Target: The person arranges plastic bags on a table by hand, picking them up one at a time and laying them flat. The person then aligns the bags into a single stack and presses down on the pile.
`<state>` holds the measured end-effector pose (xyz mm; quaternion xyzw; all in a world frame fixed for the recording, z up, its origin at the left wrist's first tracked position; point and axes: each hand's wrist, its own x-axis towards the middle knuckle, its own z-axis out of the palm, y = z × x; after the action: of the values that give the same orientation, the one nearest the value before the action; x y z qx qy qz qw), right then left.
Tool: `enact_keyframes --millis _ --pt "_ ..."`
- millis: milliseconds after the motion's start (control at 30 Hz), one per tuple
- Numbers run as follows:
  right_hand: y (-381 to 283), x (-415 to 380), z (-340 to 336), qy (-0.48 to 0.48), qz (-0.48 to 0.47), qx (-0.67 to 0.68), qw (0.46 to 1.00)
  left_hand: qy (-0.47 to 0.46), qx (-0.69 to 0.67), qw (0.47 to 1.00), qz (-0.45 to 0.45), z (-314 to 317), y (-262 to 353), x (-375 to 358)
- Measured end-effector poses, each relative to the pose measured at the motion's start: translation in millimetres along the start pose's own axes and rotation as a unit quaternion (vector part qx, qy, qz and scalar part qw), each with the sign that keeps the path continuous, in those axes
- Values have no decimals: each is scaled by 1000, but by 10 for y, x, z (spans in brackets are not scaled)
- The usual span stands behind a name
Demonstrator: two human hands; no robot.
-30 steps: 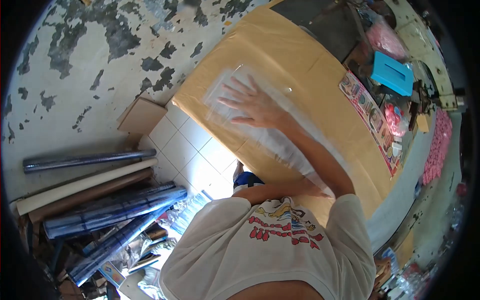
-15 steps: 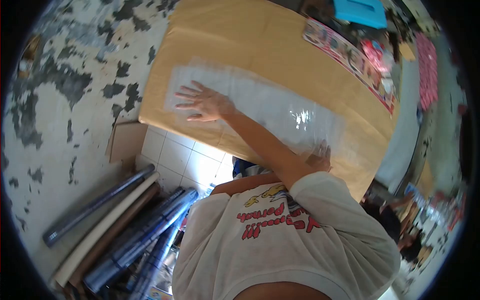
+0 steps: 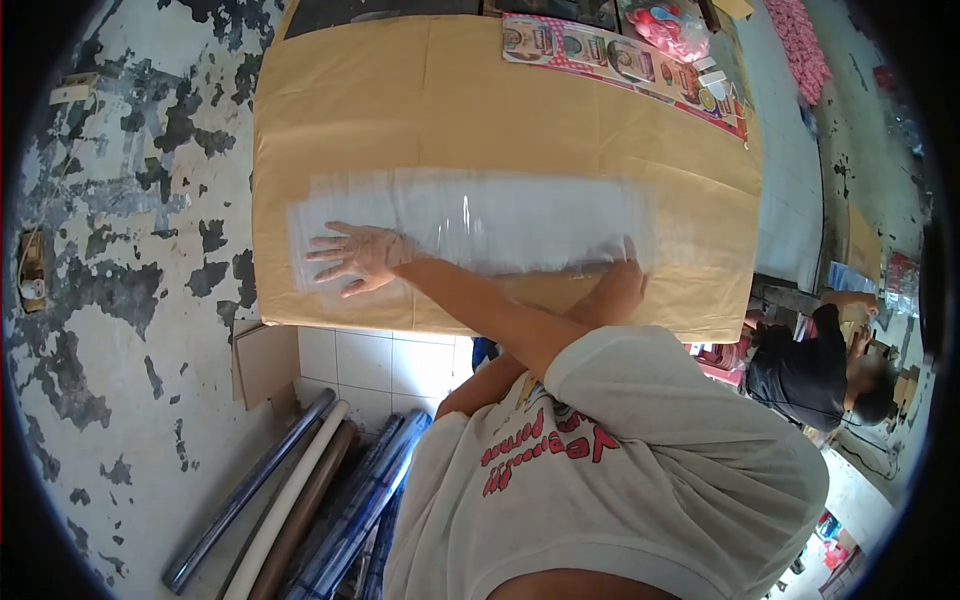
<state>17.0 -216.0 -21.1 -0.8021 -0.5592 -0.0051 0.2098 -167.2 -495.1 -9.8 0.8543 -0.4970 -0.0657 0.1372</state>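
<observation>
A long stack of clear plastic sheets (image 3: 520,215) lies on brown paper (image 3: 480,110) that covers the table. My arms cross over it, the right forearm on top. At the sheets' left end, my right hand (image 3: 362,255) rests flat, palm down, with its fingers spread. Toward the right end, my left hand (image 3: 627,270) is at the sheets' near edge. At least one of its fingers stretches out over the plastic; the others are partly hidden. That near edge looks slightly raised beside the left hand.
Long rolls (image 3: 300,490) lean at the lower left beside a peeling wall (image 3: 110,330). A printed food banner (image 3: 620,65) and a pink plastic bag (image 3: 670,35) lie at the table's far side. Another person (image 3: 810,370) in dark clothes is at the right.
The view has turned and shifted, so the table now appears more level and the person at right shows more. My hands stay at opposite ends of the plastic sheets.
</observation>
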Motion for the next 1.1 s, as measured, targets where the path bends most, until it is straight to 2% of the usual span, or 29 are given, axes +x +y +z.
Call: enact_keyframes --millis 100,233,333,400,433,500,533,567,600,633,667,700,733,767,800,833,867,933,1000,1100 --pt "1 -1 -31 -24 3 7 1000 -28 6 1000 5 32 26 -34" --pt "-15 13 47 -23 5 9 1000 171 -46 979 100 -191 -222 -29" --pt "-27 2 33 -12 24 28 999 138 -94 986 22 -521 -506 74" --pt "-56 39 184 20 47 23 998 146 -105 984 16 -345 -536 90" --pt "-183 23 179 -6 111 25 994 149 -109 983 12 -256 -552 101" --pt "-538 -91 268 -89 177 -91 976 140 -103 985 19 -192 -572 111" --pt "-628 -341 -47 -122 130 135 975 135 -101 985 22 -175 -579 134" --pt "-722 -596 -401 -174 107 361 910 136 -96 986 21 -189 -577 146" --pt "-814 -977 -814 -118 68 473 871 134 -94 986 21 -212 -569 140" --pt "-786 -1356 -884 -102 34 574 812 133 -93 987 19 -228 -560 144" --pt "-721 -1809 -1118 -69 87 639 761 123 -77 989 28 -199 -561 168" --pt "-563 -2360 -1319 14 166 627 761 114 -62 991 33 -122 -575 183" --pt "-326 -3193 -1389 126 297 538 779 107 -48 993 33 -100 -583 196" --pt "-98 -4173 -1391 236 442 389 773 141 -306 941 23 -178 -600 168" --pt "39 -5244 -1352 310 567 193 739 128 -225 966 25 -178 -559 179" --pt "17 -6479 -1173 307 648 -12 697 113 -140 983 23 -170 -530 182" --pt "-193 -7236 -1510 244 636 -156 715 94 -50 994 14 -165 -518 158" --pt "-606 -8782 -1255 126 692 -372 605 80 -75 994 6 -215 -501 144" --pt "-917 -9059 -1206 115 836 -155 514 81 -75 994 5 -217 -501 145" --pt "-898 -8889 -1074 196 871 101 439 93 -67 993 -2 -237 -483 126"
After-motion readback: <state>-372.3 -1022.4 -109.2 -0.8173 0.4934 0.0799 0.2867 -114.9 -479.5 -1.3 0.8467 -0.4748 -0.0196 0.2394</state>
